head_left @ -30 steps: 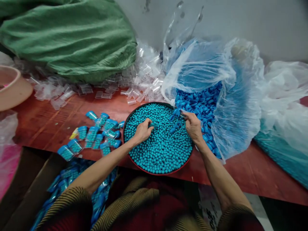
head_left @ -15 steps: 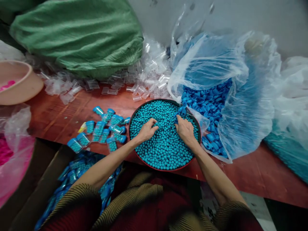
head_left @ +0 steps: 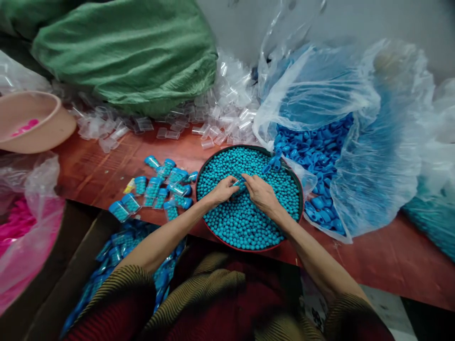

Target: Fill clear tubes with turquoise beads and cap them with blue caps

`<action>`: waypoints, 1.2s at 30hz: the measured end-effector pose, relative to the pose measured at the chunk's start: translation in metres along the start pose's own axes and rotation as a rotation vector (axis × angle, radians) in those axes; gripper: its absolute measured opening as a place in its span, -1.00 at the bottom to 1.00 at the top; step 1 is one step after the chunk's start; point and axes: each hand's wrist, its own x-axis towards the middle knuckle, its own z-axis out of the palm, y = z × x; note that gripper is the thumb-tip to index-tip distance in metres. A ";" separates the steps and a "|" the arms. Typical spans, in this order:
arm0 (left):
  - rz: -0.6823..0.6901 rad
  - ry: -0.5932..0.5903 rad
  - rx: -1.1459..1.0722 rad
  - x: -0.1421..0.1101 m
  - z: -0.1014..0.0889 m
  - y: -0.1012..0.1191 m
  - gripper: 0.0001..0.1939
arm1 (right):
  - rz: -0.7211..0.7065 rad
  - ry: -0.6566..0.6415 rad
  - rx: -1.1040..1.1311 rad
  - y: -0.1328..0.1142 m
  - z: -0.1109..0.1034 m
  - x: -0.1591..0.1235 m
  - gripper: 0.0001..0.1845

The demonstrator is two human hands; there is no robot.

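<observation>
My left hand [head_left: 225, 190] is closed around a small clear plastic container [head_left: 237, 183], mostly hidden by the fingers, above the turquoise beads [head_left: 249, 227]. Against the container's end my right hand [head_left: 261, 193] pinches a blue cap [head_left: 243, 178], which the fingertips partly cover. Both hands are over a round tray with a dark, red-edged rim [head_left: 302, 203], full of the beads. A few loose blue caps [head_left: 273, 163] rest at the tray's upper right. Filled, capped containers [head_left: 152, 187] lie left of the tray.
Blue caps [head_left: 316, 151] spill from a clear plastic bag [head_left: 377, 180] on the right. Empty clear containers [head_left: 231, 118] are heaped along the back beside a green sack [head_left: 128, 57]. A peach basin [head_left: 53, 123] stands left; more filled containers [head_left: 124, 246] lie below the table edge.
My right hand has moved left from the loose caps at the tray's edge, bringing a blue cap to the container in my left hand. The view has shifted slightly.
</observation>
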 end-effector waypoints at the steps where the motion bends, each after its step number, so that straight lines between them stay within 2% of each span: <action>1: 0.006 -0.002 -0.007 -0.001 -0.001 0.000 -0.89 | -0.041 -0.005 0.051 0.002 0.005 -0.002 -0.59; 3: 0.018 -0.017 -0.031 -0.002 -0.002 -0.001 -0.87 | -0.088 0.003 0.189 0.009 0.010 -0.008 -0.57; 6: 0.020 -0.049 -0.052 -0.004 -0.005 -0.003 -0.85 | -0.088 0.053 0.381 0.021 0.006 -0.016 -0.65; 11: 0.014 -0.079 -0.082 -0.004 -0.004 -0.003 -0.82 | 0.121 0.217 0.508 0.016 -0.007 -0.017 -0.72; 15: 0.077 -0.076 -0.129 -0.007 -0.004 -0.003 -0.78 | 0.156 0.167 0.606 0.004 -0.006 -0.016 -0.76; 19: 0.067 -0.078 -0.113 -0.010 -0.007 -0.005 -0.79 | 0.160 0.052 0.606 0.011 -0.008 -0.021 -0.81; 22: 0.085 -0.083 -0.127 -0.010 -0.006 -0.006 -0.78 | 0.253 0.076 0.759 0.013 -0.007 -0.021 -0.78; 26: 0.174 -0.096 -0.141 -0.011 0.000 -0.008 -0.65 | 0.372 0.143 1.036 -0.001 -0.001 -0.015 -0.76; 32: 0.178 -0.058 -0.131 -0.021 0.005 -0.007 -0.44 | 0.384 0.181 0.991 -0.013 0.001 -0.016 -0.82; 36: 0.173 -0.004 -0.188 -0.025 0.012 -0.003 -0.52 | 0.290 0.183 0.883 -0.015 0.000 -0.022 -0.80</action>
